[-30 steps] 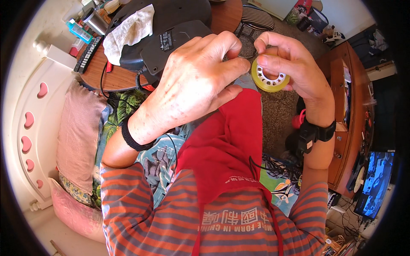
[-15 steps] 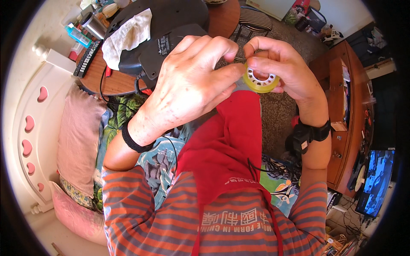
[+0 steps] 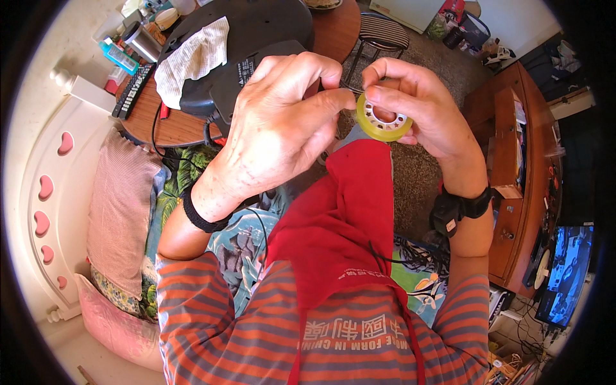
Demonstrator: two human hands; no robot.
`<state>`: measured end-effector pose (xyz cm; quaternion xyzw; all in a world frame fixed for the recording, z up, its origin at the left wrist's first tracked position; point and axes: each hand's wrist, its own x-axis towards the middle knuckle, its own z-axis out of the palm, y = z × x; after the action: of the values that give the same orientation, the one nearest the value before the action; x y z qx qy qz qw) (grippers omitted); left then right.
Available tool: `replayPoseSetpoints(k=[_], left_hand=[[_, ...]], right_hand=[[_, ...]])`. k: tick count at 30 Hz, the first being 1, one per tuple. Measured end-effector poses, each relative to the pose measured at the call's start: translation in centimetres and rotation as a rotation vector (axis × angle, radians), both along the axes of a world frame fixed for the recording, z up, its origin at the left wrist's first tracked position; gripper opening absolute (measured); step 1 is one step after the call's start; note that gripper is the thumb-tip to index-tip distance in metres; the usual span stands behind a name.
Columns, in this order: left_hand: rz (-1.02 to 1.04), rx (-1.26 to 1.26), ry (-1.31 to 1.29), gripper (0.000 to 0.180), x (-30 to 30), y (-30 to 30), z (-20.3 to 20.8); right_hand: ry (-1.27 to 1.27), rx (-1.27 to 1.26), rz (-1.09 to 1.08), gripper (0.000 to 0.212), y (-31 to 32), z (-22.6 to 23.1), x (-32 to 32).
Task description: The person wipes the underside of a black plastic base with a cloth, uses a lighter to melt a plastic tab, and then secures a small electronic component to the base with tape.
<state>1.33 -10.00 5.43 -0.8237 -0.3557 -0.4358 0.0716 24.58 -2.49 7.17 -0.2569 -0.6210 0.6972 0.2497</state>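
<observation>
A roll of yellowish clear tape [image 3: 383,133] with a white, star-patterned core is gripped by my right hand [image 3: 423,106]. The right thumb lies over the core, the index finger arches above, and other fingers support the roll from behind. My left hand [image 3: 276,119] is at the roll's left edge, its fingers curled and its thumb tip close to the tape. Whether a strip of tape sits between the left thumb and forefinger is too fine to make out. Both hands are raised above my lap, which a red apron [image 3: 340,224] covers.
A round wooden table [image 3: 157,125] at the upper left holds a black appliance [image 3: 269,25], a white cloth [image 3: 196,61], a remote control [image 3: 135,90] and a metal cup [image 3: 142,42]. Beyond is a striped stool [image 3: 384,31]. A wooden cabinet [image 3: 513,237] stands right; a bed headboard [image 3: 48,160], left.
The tape roll has shifted slightly left and tilted in my right hand. My left hand has moved a little to the left, its thumb now at the roll's upper left edge.
</observation>
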Motion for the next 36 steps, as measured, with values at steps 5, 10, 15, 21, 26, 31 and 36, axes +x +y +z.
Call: replayPoseSetpoints(k=[5, 10, 15, 21, 26, 31, 36], left_hand=[[0.022, 0.023, -0.022, 0.028, -0.3, 0.1, -0.1], [0.063, 0.034, -0.006, 0.031, -0.4, -0.2, 0.0], [0.073, 0.035, -0.024, 0.039, -0.6, -0.2, -0.5], [0.15, 0.118, 0.053, 0.044, -0.3, -0.5, -0.2], [0.149, 0.126, 0.038, 0.051, -0.4, -0.6, -0.3], [0.092, -0.051, -0.185, 0.044, -0.9, -1.4, 0.8], [0.034, -0.141, -0.282, 0.026, -1.0, -1.4, 0.5]], right_hand=[[0.001, 0.008, -0.012, 0.015, -0.4, 0.0, -0.5], [0.022, 0.003, -0.063, 0.016, -0.6, -0.1, -0.7], [0.026, 0.025, -0.091, 0.016, -0.8, 0.0, -1.0], [0.038, 0.02, -0.117, 0.015, -0.9, 0.4, -1.2], [0.003, 0.048, -0.138, 0.015, -1.0, 0.5, -1.2], [0.075, 0.0, -0.152, 0.014, -1.4, 0.5, -1.1], [-0.01, 0.15, -0.263, 0.014, -2.7, 0.8, -1.5]])
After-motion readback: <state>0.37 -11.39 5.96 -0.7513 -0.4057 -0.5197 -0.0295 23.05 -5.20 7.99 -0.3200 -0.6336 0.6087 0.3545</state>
